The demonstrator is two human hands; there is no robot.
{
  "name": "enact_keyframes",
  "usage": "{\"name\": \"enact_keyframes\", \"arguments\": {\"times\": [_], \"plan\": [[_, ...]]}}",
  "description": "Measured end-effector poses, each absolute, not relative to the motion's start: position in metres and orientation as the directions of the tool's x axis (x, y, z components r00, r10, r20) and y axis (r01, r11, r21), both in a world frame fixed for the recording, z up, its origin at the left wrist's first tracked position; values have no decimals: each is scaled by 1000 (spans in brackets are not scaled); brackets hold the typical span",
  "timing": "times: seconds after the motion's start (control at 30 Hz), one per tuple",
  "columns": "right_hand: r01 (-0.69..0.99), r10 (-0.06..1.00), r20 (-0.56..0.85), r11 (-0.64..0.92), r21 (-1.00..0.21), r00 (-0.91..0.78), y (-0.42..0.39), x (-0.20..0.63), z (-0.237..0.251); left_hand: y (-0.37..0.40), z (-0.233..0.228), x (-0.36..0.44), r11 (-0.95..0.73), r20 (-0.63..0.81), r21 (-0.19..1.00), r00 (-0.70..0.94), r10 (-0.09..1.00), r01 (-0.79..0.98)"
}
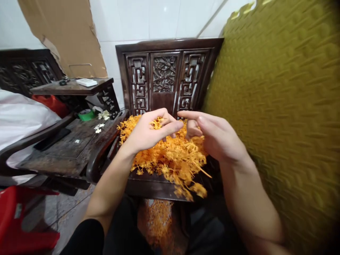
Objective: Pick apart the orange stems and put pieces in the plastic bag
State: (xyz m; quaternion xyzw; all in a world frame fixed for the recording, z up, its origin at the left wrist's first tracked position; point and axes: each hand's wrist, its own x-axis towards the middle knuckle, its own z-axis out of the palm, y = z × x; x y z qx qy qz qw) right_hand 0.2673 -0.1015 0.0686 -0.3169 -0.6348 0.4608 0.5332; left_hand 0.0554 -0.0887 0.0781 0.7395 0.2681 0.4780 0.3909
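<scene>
A heap of orange plastic-looking flower sprays lies on the seat of a dark carved wooden chair. Above it, my left hand is curled, with small orange flower pieces between thumb and fingers. My right hand faces it, index finger stretched toward the left fingertips and the other fingers folded in. Below the right palm hangs a blurred orange flower spray, its stems running up into the folded fingers. The exact grip there is partly hidden.
The chair's carved back stands against white tiles. A yellow foam mat rises close on the right. To the left are a dark side table, green tape, pale flower pieces and a red stool. Orange bits lie below.
</scene>
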Motion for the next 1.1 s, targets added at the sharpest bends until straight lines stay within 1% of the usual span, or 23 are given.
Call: {"name": "enact_keyframes", "arguments": {"times": [0.13,0.2,0.27,0.33,0.4,0.47,0.53,0.63,0.7,0.77,0.83,0.97,1.03,1.1], "plan": [[-238,905,349,293,-926,-244,-93,264,67,-88,76,61,-548,472,834,431,769,64],[-274,900,353,283,-919,-256,-91,264,66,-87,75,62,-561,470,822,440,766,100],[-259,892,370,305,-916,-260,-89,265,65,-86,75,61,-603,488,774,426,762,191],[-210,887,388,341,-916,-251,-87,267,62,-83,75,61,-641,509,705,413,756,303],[-166,884,420,391,-905,-206,-84,268,58,-81,74,61,-657,520,666,411,749,354],[-134,875,469,454,-881,-120,-81,268,56,-77,71,61,-649,508,684,420,751,333],[-112,859,511,504,-857,-44,-80,268,55,-74,68,62,-613,477,732,419,772,295],[-122,857,511,502,-856,-61,-80,267,55,-69,64,63,-562,463,792,367,807,237],[-122,864,493,481,-868,-101,-81,266,54,-68,63,62,-589,506,788,355,786,179],[-98,871,479,470,-877,-112,-82,264,53,-67,64,62,-646,563,752,383,733,131],[-49,872,480,477,-877,-92,-82,262,52,-68,65,61,-701,605,700,408,684,138],[72,869,493,495,-866,-46,-80,259,51,-67,69,58,-789,660,543,435,613,288],[87,877,478,480,-873,-48,-81,258,52,-66,69,57,-820,676,468,463,573,330],[83,884,466,468,-880,-43,-82,256,53,-64,69,57,-828,683,436,469,560,352]]}}
